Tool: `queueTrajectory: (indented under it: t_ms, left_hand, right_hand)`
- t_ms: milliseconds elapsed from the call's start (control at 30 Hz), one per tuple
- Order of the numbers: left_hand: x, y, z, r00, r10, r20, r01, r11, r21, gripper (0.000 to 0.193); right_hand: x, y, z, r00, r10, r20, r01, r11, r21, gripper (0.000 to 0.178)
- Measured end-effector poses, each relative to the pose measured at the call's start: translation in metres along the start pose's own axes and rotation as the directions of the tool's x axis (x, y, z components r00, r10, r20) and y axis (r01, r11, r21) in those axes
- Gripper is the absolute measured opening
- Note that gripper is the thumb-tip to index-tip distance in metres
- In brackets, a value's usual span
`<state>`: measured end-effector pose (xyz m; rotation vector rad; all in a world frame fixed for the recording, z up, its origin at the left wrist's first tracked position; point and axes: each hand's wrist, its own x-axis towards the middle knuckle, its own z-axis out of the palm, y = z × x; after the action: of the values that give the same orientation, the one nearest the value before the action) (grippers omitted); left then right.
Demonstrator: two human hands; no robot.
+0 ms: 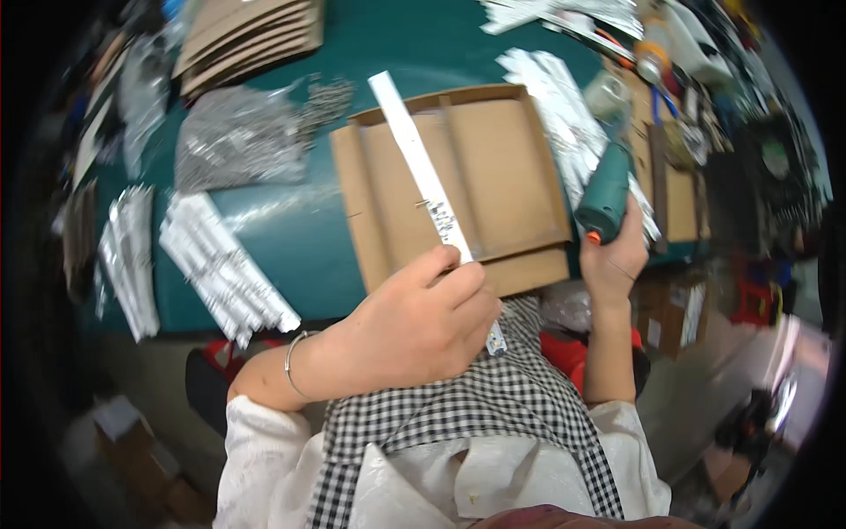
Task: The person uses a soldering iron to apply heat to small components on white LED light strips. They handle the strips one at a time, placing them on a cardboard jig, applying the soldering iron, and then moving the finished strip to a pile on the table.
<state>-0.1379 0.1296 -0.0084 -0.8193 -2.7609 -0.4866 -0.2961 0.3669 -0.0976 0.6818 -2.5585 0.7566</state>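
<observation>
Head view: your left hand (432,309) pinches long, flat white strip (425,172) mid-frame; right hand (614,260) grips green cylindrical power tool (605,192), right of frame. Off-centre pinch could tilt strip.

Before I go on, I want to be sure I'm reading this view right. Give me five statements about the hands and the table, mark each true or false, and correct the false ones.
1. The left hand holds a white strip. True.
2. The right hand is empty. False: it holds a green power tool.
3. The white strip extends over an open cardboard tray. True.
4. The clear bag of small grey parts lies to the right of the cardboard tray. False: it lies to the left.
5. The table has a green top. True.
</observation>
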Motion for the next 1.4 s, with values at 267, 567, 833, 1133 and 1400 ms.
queueTrajectory:
  t_ms: [267, 567, 833, 1133, 1400]
  left_hand:
    - [-0.095, -0.008, -0.066, 0.933, -0.355, 0.062, 0.327, 0.906, 0.268, 0.028]
    - [-0.197, -0.018, -0.074, 0.742, -0.661, -0.107, 0.643, 0.658, 0.393, 0.018]
    - [-0.218, -0.031, -0.060, 0.709, -0.701, -0.074, 0.691, 0.670, 0.270, 0.020]
    - [-0.223, -0.027, -0.051, 0.646, -0.757, -0.095, 0.761, 0.630, 0.157, 0.029]
    - [-0.200, -0.024, -0.071, 0.683, -0.713, -0.155, 0.728, 0.649, 0.223, 0.033]
  right_hand:
    - [-0.007, 0.011, 0.008, 0.992, -0.100, 0.072, 0.107, 0.988, -0.109, 0.063]
    - [-0.002, 0.011, 0.008, 0.983, -0.095, 0.158, 0.111, 0.989, -0.101, 0.064]
    - [-0.008, 0.015, 0.006, 0.977, -0.156, 0.149, 0.168, 0.983, -0.074, 0.071]
    - [-0.010, 0.032, 0.007, 0.988, 0.065, 0.141, -0.089, 0.981, 0.170, 0.061]
    - [-0.024, 0.008, -0.036, 0.973, 0.228, 0.022, -0.185, 0.725, 0.664, 0.051]
